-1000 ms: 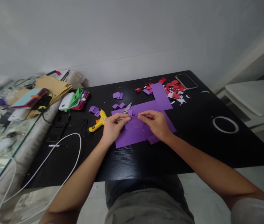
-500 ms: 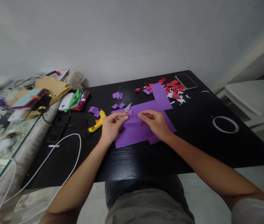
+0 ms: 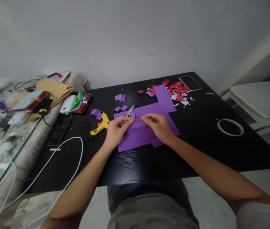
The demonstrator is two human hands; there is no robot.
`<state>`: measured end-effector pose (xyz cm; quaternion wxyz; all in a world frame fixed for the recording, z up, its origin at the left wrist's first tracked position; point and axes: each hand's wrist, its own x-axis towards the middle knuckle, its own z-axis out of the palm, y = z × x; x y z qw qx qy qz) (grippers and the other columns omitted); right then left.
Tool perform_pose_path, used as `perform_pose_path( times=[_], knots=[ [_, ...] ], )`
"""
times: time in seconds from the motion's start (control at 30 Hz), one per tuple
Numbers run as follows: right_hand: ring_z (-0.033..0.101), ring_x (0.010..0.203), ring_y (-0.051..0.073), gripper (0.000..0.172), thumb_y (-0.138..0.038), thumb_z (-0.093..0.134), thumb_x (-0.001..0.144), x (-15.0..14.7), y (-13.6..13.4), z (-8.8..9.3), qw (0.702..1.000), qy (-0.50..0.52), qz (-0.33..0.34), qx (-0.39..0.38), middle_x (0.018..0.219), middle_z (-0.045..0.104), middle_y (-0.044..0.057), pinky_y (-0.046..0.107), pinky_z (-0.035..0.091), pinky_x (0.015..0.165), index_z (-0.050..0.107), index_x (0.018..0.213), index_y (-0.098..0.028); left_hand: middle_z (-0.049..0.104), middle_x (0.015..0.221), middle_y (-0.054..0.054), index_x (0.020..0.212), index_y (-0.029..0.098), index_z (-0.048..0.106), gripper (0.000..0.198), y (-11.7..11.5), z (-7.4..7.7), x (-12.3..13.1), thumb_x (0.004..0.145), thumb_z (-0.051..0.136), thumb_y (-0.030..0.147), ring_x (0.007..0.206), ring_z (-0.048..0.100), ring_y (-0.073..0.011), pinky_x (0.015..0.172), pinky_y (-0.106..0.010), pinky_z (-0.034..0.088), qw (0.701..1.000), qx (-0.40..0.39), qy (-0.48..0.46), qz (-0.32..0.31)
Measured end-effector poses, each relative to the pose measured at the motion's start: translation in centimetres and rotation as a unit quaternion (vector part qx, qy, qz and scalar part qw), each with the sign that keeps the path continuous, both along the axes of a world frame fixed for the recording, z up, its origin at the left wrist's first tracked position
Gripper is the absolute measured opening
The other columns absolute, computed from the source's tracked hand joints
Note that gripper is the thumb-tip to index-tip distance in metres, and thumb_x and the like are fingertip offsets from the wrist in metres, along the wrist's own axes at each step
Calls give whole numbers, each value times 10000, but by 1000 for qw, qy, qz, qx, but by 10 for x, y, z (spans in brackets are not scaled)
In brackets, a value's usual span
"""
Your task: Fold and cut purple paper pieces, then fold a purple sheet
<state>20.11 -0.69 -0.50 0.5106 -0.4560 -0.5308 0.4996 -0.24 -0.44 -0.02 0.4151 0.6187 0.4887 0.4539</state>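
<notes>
Between my two hands a strip of purple paper (image 3: pixel 137 123) is held up over larger purple sheets (image 3: pixel 135 141) on the black table. My left hand (image 3: pixel 118 128) pinches the strip's left end between thumb and finger. At the other end, my right hand (image 3: pixel 158 125) is closed on it in a like pinch. Scissors (image 3: pixel 130 111) lie just beyond the strip with their blades pointing away, their handles partly hidden. A yellow glue gun (image 3: pixel 101 124) rests left of my left hand. Small cut purple pieces (image 3: pixel 119 97) lie behind the scissors.
Red and white paper scraps (image 3: pixel 179 92) are heaped at the back right, beside a phone (image 3: pixel 190 83). A white ring (image 3: pixel 230 127) lies on the right. Bundled coloured paper (image 3: pixel 81 102), a dark phone (image 3: pixel 59 131) and a looping white cable (image 3: pixel 81 152) occupy the left.
My left hand has shifted slightly right and toward me, tilting the purple strip a little. The right hand has barely moved and both still grip the strip.
</notes>
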Motion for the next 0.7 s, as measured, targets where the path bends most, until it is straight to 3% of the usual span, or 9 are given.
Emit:
perform_pose_path(
  times=[0.4, 0.7],
  knots=[
    [709, 822, 217, 290, -520, 741, 869, -1, -1, -3, 997, -52, 9, 54, 863, 778, 43, 368, 581, 775, 795, 867, -235, 771, 866, -43, 895, 190, 785, 226, 0, 1, 0, 884, 743, 413, 748, 658, -152, 719, -273, 517, 999, 5, 4, -34],
    [718, 843, 220, 270, -514, 750, 864, -3, -3, -1, 998, -42, 8, 42, 886, 791, 39, 364, 586, 789, 796, 867, -248, 778, 876, -43, 905, 192, 788, 232, -2, 1, 2, 864, 769, 420, 787, 687, -172, 781, -314, 555, 999, 10, 3, -32]
  ],
)
